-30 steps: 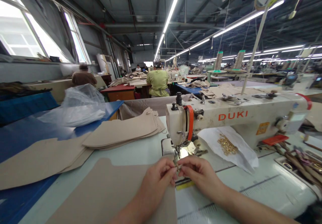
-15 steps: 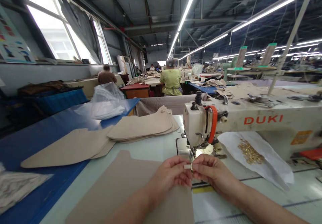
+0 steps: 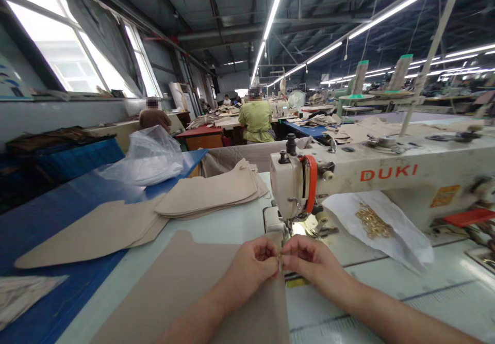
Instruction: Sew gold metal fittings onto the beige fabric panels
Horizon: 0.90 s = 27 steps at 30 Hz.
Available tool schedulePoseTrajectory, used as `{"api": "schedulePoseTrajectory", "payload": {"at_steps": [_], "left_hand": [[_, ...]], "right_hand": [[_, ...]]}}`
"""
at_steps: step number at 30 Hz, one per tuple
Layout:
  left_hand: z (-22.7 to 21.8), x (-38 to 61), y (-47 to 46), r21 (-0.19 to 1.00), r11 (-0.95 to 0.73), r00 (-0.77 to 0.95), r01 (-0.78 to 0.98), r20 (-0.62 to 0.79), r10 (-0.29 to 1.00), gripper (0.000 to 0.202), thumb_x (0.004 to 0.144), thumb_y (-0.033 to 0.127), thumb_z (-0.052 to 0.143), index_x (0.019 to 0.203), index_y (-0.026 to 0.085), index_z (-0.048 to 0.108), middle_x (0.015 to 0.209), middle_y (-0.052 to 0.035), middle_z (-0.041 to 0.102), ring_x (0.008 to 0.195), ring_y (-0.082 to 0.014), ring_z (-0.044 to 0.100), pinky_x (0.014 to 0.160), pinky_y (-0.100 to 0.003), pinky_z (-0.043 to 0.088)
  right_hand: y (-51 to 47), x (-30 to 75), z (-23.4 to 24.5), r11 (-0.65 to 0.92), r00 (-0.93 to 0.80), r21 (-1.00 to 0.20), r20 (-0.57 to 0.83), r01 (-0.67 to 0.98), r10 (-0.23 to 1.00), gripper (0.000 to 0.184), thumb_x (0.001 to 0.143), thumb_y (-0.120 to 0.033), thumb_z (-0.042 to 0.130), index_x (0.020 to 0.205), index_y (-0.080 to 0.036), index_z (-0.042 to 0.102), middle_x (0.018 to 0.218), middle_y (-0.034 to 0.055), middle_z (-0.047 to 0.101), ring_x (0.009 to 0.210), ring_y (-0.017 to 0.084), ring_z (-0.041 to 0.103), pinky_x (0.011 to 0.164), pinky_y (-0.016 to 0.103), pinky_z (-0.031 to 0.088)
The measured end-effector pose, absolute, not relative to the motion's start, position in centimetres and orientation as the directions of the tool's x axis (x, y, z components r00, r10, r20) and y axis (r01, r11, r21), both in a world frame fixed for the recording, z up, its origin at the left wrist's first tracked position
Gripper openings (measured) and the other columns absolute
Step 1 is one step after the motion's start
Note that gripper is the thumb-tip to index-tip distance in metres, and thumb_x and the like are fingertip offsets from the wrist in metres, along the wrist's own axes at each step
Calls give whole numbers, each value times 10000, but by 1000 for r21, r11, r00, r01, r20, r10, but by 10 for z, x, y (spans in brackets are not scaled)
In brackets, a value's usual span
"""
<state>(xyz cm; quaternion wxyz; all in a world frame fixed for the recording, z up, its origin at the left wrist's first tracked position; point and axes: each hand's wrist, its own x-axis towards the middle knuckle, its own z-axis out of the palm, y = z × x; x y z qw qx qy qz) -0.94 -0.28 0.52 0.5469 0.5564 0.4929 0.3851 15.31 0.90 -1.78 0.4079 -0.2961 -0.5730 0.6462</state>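
My left hand (image 3: 251, 264) and my right hand (image 3: 311, 261) meet fingertip to fingertip just in front of the sewing machine's (image 3: 288, 189) needle area. Both pinch a small pale strip with a gold-coloured metal ring (image 3: 280, 262), mostly covered by the fingers. Under my left hand and forearm lies a large beige fabric panel (image 3: 166, 287); its right edge runs below the pinched strip. To the right of my right hand, a pile of small gold metal rings (image 3: 373, 221) rests on a white sheet (image 3: 412, 241).
Stacked beige panels (image 3: 212, 192) lie left of the machine, and more (image 3: 88, 230) overlap the blue table (image 3: 96, 282). A clear plastic bag (image 3: 154, 153) sits behind them. Farther off, a person in a green top (image 3: 255, 119) sits with their back to me.
Both hands have drawn closer together, and their fingers now cover most of the strip and ring that showed more plainly before. The whole view has shifted slightly.
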Motion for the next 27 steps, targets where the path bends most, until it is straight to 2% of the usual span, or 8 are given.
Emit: {"api": "schedulePoseTrajectory", "payload": {"at_steps": [3,6,11,13,17,23,27], "left_hand": [[4,-9,-4,979,-15,174,203,-22,984,62,585,178,543,597,169,483,534,69,462,522,-88,421,517,-210,325],[3,-10,-6,968,-61,179,245,17,984,64,625,201,548,625,165,495,584,57,472,570,-99,428,549,-214,339],[6,-10,-7,959,-86,148,269,47,988,71,615,202,564,640,162,510,626,41,495,612,-112,452,583,-218,356],[8,-10,-6,968,-87,142,237,54,988,74,602,202,566,620,168,503,622,40,496,610,-111,454,585,-217,361],[11,-9,-7,983,-50,129,176,28,991,98,575,206,585,584,173,493,633,29,540,609,-115,482,590,-218,385],[12,-8,-7,984,-29,76,178,15,997,115,564,206,620,560,173,509,634,19,576,611,-121,514,587,-220,408],[12,-7,-5,985,-19,79,171,5,997,141,570,239,663,586,170,541,637,13,594,606,-123,530,588,-223,426]], "right_hand": [[3,152,-16,174,-441,-981,194,-86,876,228,693,-268,706,855,-175,576,702,-17,564,664,126,527,610,232,418],[1,154,-13,328,-409,-943,279,52,869,197,658,-180,708,807,-171,581,725,-14,555,687,131,519,640,237,419],[3,156,-10,415,-387,-907,359,70,849,14,745,-153,607,753,-162,599,702,-6,564,664,119,525,629,221,415],[4,157,-9,450,-368,-890,397,69,841,53,766,-163,590,717,-157,609,710,5,578,671,119,531,641,221,415],[4,158,-8,438,-331,-896,395,66,857,97,769,-197,594,691,-148,627,695,15,594,653,120,534,629,221,411],[5,154,-12,294,-268,-954,266,66,926,125,732,-240,603,649,-146,606,576,-20,528,537,95,442,526,208,357],[7,152,-14,246,-252,-968,226,51,941,111,702,-228,595,626,-149,581,564,-21,524,520,93,433,503,206,351]]}}
